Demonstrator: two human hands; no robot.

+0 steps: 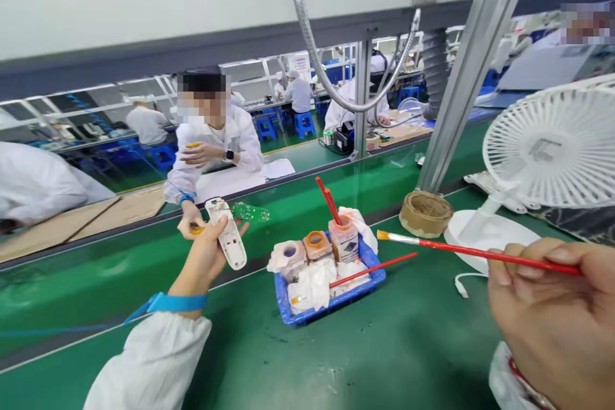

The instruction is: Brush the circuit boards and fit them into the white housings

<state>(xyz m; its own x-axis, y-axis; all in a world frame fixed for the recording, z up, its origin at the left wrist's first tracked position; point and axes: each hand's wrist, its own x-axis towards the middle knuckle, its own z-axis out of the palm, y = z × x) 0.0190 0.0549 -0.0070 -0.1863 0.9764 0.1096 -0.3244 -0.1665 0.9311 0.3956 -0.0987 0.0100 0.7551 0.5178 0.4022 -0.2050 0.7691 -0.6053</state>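
My left hand (pixel 206 256) grips a long white plastic housing (pixel 227 234), tilted over the conveyor's near edge. A green circuit board (pixel 252 212) lies beside the housing's upper end, joined to it by thin wires. In my right hand (pixel 548 295) is a red-handled brush (pixel 461 248), its bristles pointing left. Between my hands a blue tray (pixel 331 301) holds small bottles (pixel 346 240), white cloth (pixel 314 285) and a second red brush (pixel 375 270). More red handles (pixel 328 200) stand in the rightmost bottle.
Behind the tray runs a green conveyor belt (pixel 298 192). A tape roll (pixel 425 213) and a white fan (pixel 552 147) stand on the right, beside a metal post (pixel 473 70). Across the belt, a person (pixel 221 141) in white reaches toward my left hand.
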